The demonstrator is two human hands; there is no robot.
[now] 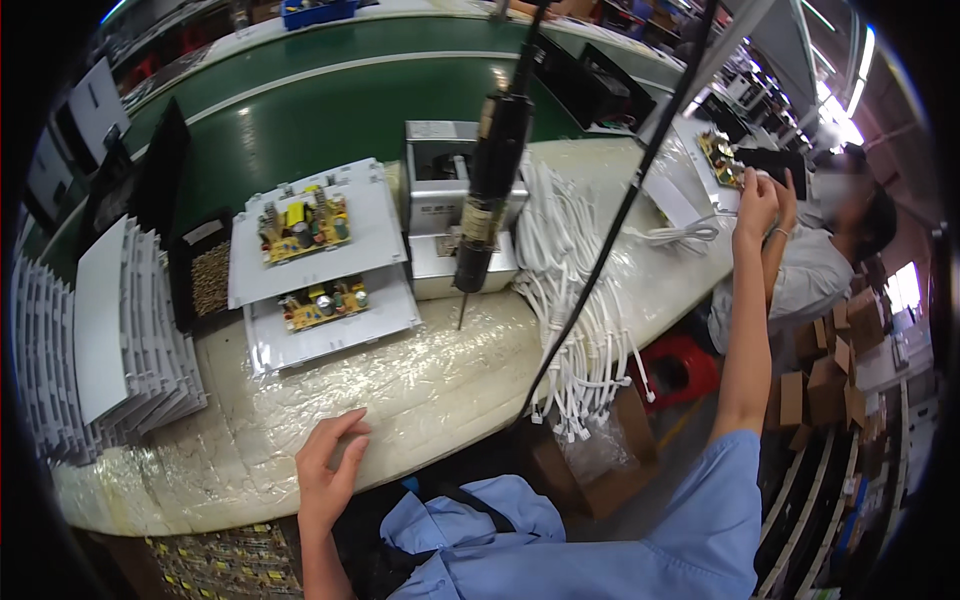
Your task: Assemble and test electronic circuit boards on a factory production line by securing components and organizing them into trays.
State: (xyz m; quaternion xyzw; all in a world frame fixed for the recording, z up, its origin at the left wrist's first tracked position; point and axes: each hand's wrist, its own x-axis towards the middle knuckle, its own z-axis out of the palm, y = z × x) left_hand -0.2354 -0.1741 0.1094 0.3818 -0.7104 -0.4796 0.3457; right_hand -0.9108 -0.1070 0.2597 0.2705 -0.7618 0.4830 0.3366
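Note:
My left hand (332, 462) hovers at the near edge of the bench, thumb and fingers apart, holding nothing. Stretched far to the right, my right hand (756, 207) has its fingers closed beside a yellow circuit board (719, 158) on a white panel; what they grip, if anything, is too small to make out. Close against it is a co-worker's hand (784, 212) with a bracelet, near a dark flat rectangular thing (778, 165). Ahead of my left hand, two white plastic panels (375, 255) overlap, each bearing a circuit board (305, 226). A black electric screwdriver (492, 165) hangs above the bench, bit downward.
Stacked white panels (105, 320) stand at the left. Beside them is a black tray of small screws (210, 275). A metal box-shaped device (435, 195) stands behind the screwdriver. White cables (575, 290) drape over the bench edge, above a red stool (682, 368) and cardboard box (610, 460).

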